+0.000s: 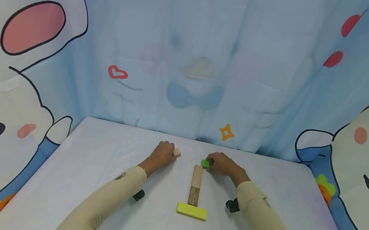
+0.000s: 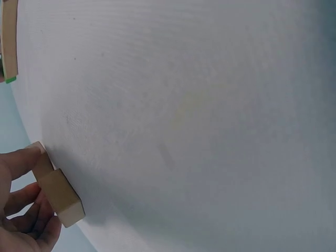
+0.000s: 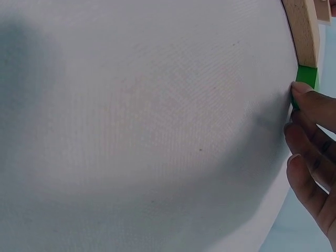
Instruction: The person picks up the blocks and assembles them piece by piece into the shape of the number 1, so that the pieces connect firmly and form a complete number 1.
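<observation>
In the head view the left hand (image 1: 163, 154) holds a pale wooden block (image 1: 177, 153); the left wrist view shows two wooden pieces at its fingers, one (image 2: 62, 197) against the other (image 2: 42, 164). The right hand (image 1: 221, 164) pinches a green block (image 1: 205, 164) at the far end of a light wooden block (image 1: 197, 176). Nearer the person, a darker wooden block (image 1: 193, 196) continues the line down to a yellow block (image 1: 192, 211) lying crosswise. In the right wrist view the green block (image 3: 306, 76) meets the end of the light block (image 3: 304, 32).
The white-covered table (image 1: 123, 141) reaches back to a blue cartoon-printed curtain (image 1: 201, 26). Dark wrist-worn devices show below the left forearm (image 1: 138, 195) and beside the right forearm (image 1: 232, 205).
</observation>
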`<state>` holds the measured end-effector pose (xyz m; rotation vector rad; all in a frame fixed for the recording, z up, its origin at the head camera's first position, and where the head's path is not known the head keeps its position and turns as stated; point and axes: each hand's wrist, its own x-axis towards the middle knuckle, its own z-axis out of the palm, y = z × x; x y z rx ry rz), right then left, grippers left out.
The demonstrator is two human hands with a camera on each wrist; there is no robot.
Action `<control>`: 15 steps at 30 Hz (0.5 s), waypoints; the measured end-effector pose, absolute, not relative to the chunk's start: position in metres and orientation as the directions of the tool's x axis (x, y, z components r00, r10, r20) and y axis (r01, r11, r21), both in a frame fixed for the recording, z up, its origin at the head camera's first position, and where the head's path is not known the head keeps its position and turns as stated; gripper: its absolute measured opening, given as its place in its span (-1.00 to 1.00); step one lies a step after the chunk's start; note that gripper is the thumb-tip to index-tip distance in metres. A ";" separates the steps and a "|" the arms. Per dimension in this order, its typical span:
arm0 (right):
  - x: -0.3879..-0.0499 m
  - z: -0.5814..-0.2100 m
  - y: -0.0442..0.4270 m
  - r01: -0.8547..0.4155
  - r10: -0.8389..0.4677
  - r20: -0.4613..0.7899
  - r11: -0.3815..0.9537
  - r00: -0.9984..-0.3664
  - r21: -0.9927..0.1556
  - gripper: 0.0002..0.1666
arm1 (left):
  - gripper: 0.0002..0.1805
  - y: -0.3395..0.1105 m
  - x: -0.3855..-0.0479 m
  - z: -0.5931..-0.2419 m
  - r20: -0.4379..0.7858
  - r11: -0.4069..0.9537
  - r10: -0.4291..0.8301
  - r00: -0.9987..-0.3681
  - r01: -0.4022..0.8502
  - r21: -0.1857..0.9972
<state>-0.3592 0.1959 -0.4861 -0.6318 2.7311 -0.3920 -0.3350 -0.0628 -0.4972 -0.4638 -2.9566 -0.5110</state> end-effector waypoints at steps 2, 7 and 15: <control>-0.358 -0.485 0.195 -0.372 -0.457 -0.236 0.868 -0.857 -0.329 -0.58 | -0.83 -0.063 -0.335 -0.497 0.152 0.895 0.284 -0.947 0.318 0.311; -0.358 -0.486 0.195 -0.373 -0.454 -0.231 0.871 -0.860 -0.320 -0.58 | -0.82 -0.062 -0.335 -0.496 0.144 0.897 0.294 -0.945 0.324 0.301; -0.357 -0.486 0.195 -0.373 -0.450 -0.230 0.874 -0.863 -0.311 -0.58 | -0.84 -0.063 -0.334 -0.493 0.126 0.895 0.290 -0.949 0.316 0.314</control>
